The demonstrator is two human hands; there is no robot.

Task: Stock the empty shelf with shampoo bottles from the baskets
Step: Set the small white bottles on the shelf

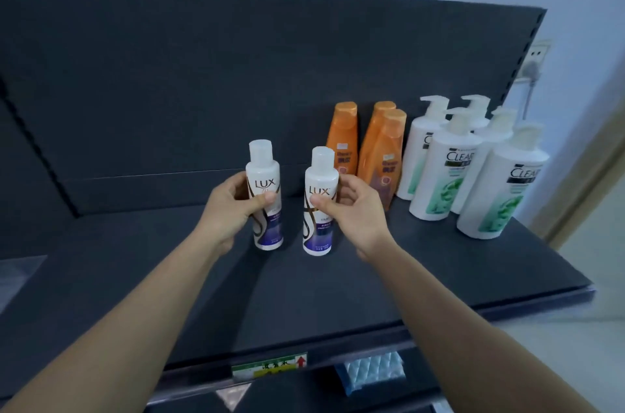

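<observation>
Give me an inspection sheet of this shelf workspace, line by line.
Surface: dark shelf, left half bare.
Job's things: two Lux bottles upright at centre; three orange bottles behind; five Clear pump bottles at right.
Clutter: nothing seen on the shelf.
Hands: left hand grips the left Lux bottle; right hand grips the right one.
Cables: a plug and cord at the wall socket.
Surroundings: pale wall; price tag on shelf edge; blue pack below.

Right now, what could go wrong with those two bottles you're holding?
The right LUX bottle stands close to the orange bottles, so the right hand might bump them over when it pulls away. The left LUX bottle in the left hand looks a bit tilted; tall and narrow, it might tip once released.
</observation>
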